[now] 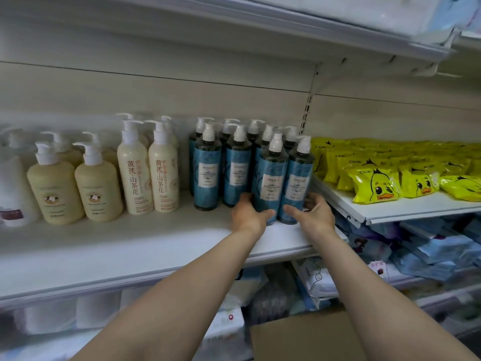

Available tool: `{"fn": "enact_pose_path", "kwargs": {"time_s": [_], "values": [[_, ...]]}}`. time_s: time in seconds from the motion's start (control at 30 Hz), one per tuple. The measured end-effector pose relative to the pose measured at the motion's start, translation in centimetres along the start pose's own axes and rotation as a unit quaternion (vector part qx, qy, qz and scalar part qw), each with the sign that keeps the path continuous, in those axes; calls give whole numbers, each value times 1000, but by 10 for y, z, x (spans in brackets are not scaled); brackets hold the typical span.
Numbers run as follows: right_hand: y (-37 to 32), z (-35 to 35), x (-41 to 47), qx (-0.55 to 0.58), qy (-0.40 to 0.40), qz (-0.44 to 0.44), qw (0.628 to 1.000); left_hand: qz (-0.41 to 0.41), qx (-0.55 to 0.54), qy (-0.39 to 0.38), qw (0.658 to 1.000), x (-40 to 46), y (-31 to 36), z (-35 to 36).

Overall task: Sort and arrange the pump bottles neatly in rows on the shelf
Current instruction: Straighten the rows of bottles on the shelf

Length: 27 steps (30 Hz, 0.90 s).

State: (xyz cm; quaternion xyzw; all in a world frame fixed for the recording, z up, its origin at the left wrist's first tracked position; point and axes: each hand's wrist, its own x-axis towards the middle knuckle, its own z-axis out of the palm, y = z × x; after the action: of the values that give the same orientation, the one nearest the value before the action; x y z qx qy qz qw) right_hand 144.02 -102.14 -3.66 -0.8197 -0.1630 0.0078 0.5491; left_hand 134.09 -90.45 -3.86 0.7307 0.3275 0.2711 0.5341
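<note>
I am standing at a white shelf [161, 246], cream pump bottles [99, 188] lining its left side and yellow duck packets [374, 187] lying on the neighbouring shelf at right. My left hand [248, 213] is curling round one tall blue bottle [270, 182] and my right hand [316, 214] round its twin [296, 181] (both upright, white pumps, touching), at the front of the blue rows.

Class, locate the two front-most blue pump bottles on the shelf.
In the head view, right of centre, the two front-most blue pump bottles stand between both hands, beside the yellow duck-print packets.

a shop: stocked retail shelves [156, 246] of pump bottles [270, 178].
</note>
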Motion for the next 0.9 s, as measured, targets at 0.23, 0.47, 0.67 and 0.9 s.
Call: {"fn": "enact_pose_path", "kwargs": {"time_s": [0.23, 0.47, 0.67, 0.9], "values": [[10, 0, 19, 9, 9, 5, 1000, 2, -6, -3, 1000, 9, 2, 13], [16, 2, 30, 16, 7, 5, 1000, 2, -10, -1, 1000, 16, 3, 19], [17, 3, 32, 27, 3, 3, 1000, 12, -6, -4, 1000, 18, 1, 22], [17, 3, 32, 32, 2, -6, 999, 27, -11, 0, 1000, 19, -4, 24]]}}
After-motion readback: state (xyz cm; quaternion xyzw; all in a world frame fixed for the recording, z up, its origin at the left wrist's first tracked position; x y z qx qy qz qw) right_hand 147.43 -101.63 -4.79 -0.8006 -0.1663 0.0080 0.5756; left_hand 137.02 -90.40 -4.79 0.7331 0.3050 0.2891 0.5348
